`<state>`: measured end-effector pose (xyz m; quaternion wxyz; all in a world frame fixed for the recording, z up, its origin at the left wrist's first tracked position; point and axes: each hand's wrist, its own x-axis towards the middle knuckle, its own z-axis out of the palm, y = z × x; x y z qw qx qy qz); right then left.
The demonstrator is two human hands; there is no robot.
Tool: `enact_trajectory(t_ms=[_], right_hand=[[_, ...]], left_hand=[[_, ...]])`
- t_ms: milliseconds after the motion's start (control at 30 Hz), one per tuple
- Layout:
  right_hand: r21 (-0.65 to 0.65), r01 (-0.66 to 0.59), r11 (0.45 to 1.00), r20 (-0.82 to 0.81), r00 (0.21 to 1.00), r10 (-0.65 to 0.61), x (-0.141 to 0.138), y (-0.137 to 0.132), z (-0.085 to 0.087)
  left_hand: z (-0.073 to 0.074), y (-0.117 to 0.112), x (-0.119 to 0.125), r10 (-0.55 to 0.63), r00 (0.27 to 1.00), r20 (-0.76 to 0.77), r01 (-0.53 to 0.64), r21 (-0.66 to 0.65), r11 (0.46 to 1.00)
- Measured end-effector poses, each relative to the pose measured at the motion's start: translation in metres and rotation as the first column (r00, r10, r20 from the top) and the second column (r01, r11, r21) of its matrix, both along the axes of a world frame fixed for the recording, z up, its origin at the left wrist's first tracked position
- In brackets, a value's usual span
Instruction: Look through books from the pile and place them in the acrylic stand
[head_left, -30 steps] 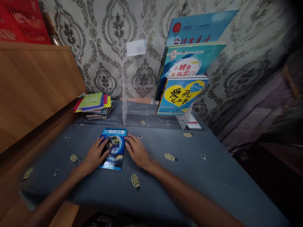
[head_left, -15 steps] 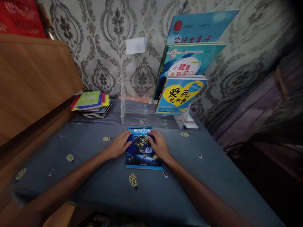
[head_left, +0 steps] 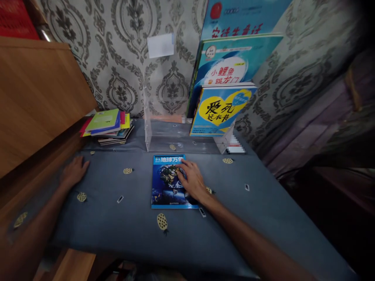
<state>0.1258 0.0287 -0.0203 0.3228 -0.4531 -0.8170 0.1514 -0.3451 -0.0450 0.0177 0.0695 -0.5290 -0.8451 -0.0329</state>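
A blue book [head_left: 168, 195] with a picture of the Earth on its cover lies flat and closed on the table. My right hand [head_left: 191, 180] rests on the book's right side, fingers stretched out over the cover and not gripping it. Off to the left, my left hand [head_left: 74, 170] is on or just over the tablecloth, its fingers apart and nothing in them. The nearest thing to it is a stack of books [head_left: 109, 124] in several colours, which it does not touch.
Behind the book stands a clear acrylic rack [head_left: 164, 143]. Its right side holds a blue and yellow book [head_left: 218, 111], a teal book [head_left: 249, 52] and a tall blue book [head_left: 246, 17]. A wooden cabinet [head_left: 43, 86] borders the left. A patterned tablecloth [head_left: 123, 222] covers the table.
My left hand has come off the book and moved left across the table. My right hand stays on the book. The view has tilted down slightly.
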Motion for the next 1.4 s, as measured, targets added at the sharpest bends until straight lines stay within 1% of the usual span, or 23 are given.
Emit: enact_trajectory(t_ms=[67,133,200,267,300,333,367,433,467,500,567,600,667,800,933,1033,1133,1233,1300,1400], right_hand=[[-0.021,-0.001,1.000,0.022,1.000,0.002,-0.001,-0.003,0.004],[-0.033,-0.004,0.999,0.028,1.000,0.005,-0.002,-0.004,0.007],[-0.037,-0.010,0.999,0.014,1.000,0.010,-0.002,-0.005,0.009],[-0.043,-0.018,0.999,-0.003,1.000,0.018,-0.002,-0.006,0.011],[-0.048,-0.023,0.999,-0.008,1.000,0.022,-0.002,-0.006,0.012],[-0.052,-0.027,0.998,-0.008,1.000,0.027,-0.001,-0.006,0.014],[-0.054,-0.030,0.998,-0.005,1.000,0.030,-0.001,-0.006,0.015],[-0.057,-0.029,0.998,-0.006,1.000,0.029,0.000,-0.005,0.016],[-0.059,-0.027,0.998,-0.012,1.000,0.027,0.001,-0.004,0.016],[-0.065,-0.026,0.998,-0.022,0.999,0.025,0.003,-0.003,0.016],[-0.089,-0.026,0.996,-0.059,0.998,0.021,0.006,0.002,0.015],[-0.108,-0.025,0.994,-0.081,0.997,0.016,0.007,0.006,0.015],[-0.157,-0.016,0.987,-0.118,0.993,-0.002,0.010,0.014,0.014],[-0.264,-0.023,0.964,-0.166,0.986,-0.022,0.013,0.031,0.014],[-0.348,-0.075,0.934,-0.231,0.973,-0.008,0.014,0.037,0.012],[-0.392,-0.111,0.913,-0.313,0.949,-0.019,0.016,0.035,0.010],[-0.436,-0.136,0.889,-0.402,0.914,-0.058,0.018,0.033,0.009],[-0.497,-0.138,0.857,-0.460,0.879,-0.125,0.023,0.033,0.010],[-0.515,-0.123,0.849,-0.468,0.870,-0.157,0.026,0.033,0.012],[-0.506,-0.099,0.857,-0.436,0.886,-0.155,0.028,0.031,0.016]], left_hand=[[0.007,-0.008,-0.006,0.011,1.000,-0.026,-0.011,-0.007,1.000],[0.013,-0.009,0.004,0.025,0.998,-0.061,-0.025,-0.006,1.000],[0.019,-0.003,0.028,0.009,0.995,-0.096,-0.009,0.010,1.000],[0.023,0.007,0.063,-0.104,0.990,-0.094,0.107,0.030,0.994],[0.023,0.011,0.085,-0.180,0.981,-0.075,0.183,0.040,0.982],[0.023,0.016,0.107,-0.315,0.949,-0.006,0.314,0.085,0.945],[0.023,0.019,0.131,-0.427,0.902,0.064,0.416,0.138,0.899],[0.020,0.023,0.176,-0.592,0.783,0.193,0.565,0.178,0.806],[0.019,0.023,0.196,-0.644,0.729,0.233,0.615,0.190,0.765],[0.017,0.022,0.213,-0.675,0.693,0.254,0.646,0.195,0.738],[0.013,0.018,0.236,-0.699,0.675,0.235,0.675,0.186,0.714],[0.010,0.017,0.243,-0.703,0.680,0.209,0.678,0.186,0.711],[0.005,0.014,0.248,-0.702,0.696,0.151,0.675,0.195,0.711],[-0.005,0.016,0.245,-0.706,0.701,0.104,0.676,0.219,0.704],[-0.013,0.030,0.241,-0.736,0.669,0.107,0.704,0.226,0.673],[-0.016,0.045,0.238,-0.775,0.620,0.123,0.747,0.209,0.631],[-0.014,0.057,0.238,-0.811,0.577,0.096,0.794,0.168,0.585],[-0.004,0.063,0.245,-0.826,0.563,0.032,0.823,0.067,0.564],[0.005,0.065,0.255,-0.819,0.574,-0.004,0.819,-0.013,0.574],[0.017,0.063,0.273,-0.781,0.623,-0.050,0.776,-0.081,0.625]])
